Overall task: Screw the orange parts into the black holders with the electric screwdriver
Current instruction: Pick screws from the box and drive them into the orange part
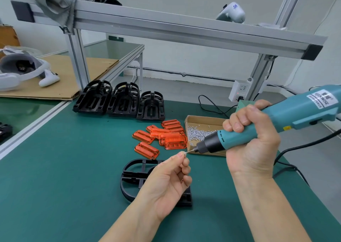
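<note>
Head view, one frame.

Item: small screw point(184, 153), pinched between the fingertips of the left hand point(166, 184); held above the green table point(64, 177), just off the bit tip.

Item: electric screwdriver point(258, 129), gripped in the curled fingers of the right hand point(252, 144). Long axis is laid from upper right down to lower left; the bit is aimed at the screw, which lies directly left of its tip, touching or nearly so; contact cannot be told.

Item: black holder point(132, 175), flat on the table, under and behind the left hand, partly hidden.

Item: orange parts point(162, 136), loosely heaped beyond the holder; none is seen seated in it.

Item: cardboard tray point(203, 120) of screws, under the screwdriver nose.

Item: three spare holders point(120, 99), at the far edge.

Judgement: mating the screw to the bit is the step in hand.
</note>
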Demonstrator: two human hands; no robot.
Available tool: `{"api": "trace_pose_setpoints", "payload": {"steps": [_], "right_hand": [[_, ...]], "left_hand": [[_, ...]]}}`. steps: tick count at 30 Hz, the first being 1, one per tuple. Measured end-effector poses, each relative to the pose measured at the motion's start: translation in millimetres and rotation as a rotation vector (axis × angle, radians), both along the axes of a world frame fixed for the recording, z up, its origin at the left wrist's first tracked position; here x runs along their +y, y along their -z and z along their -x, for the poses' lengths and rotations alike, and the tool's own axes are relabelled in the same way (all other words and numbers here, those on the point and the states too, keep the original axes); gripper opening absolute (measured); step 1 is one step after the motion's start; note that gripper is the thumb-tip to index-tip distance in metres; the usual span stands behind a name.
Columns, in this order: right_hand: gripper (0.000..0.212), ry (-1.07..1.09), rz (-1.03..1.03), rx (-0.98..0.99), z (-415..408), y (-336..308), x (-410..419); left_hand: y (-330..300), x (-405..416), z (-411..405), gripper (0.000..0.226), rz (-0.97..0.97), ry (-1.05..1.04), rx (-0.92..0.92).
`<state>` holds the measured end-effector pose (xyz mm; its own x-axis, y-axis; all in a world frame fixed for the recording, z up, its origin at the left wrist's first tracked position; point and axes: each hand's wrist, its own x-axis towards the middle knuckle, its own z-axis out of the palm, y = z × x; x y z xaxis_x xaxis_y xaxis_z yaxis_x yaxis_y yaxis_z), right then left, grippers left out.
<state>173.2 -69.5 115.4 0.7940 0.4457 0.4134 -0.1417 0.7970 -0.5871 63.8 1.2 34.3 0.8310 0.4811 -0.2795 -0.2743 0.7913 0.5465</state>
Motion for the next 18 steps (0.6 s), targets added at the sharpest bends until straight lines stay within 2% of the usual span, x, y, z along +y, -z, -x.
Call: {"api": "trace_pose_setpoints", "payload": {"steps": [11,18], "right_hand": [[0.019,0.005,0.008,-0.004,0.7,2.3,1.7],[0.019,0.015,-0.001,-0.001,0.1,6.6,4.8]], "left_hand": [[0.7,-1.9,0.0,0.010,0.021,-0.015,0.001],[4.0,-4.3,-0.6,0.004,-0.165,-0.158,0.035]]}}
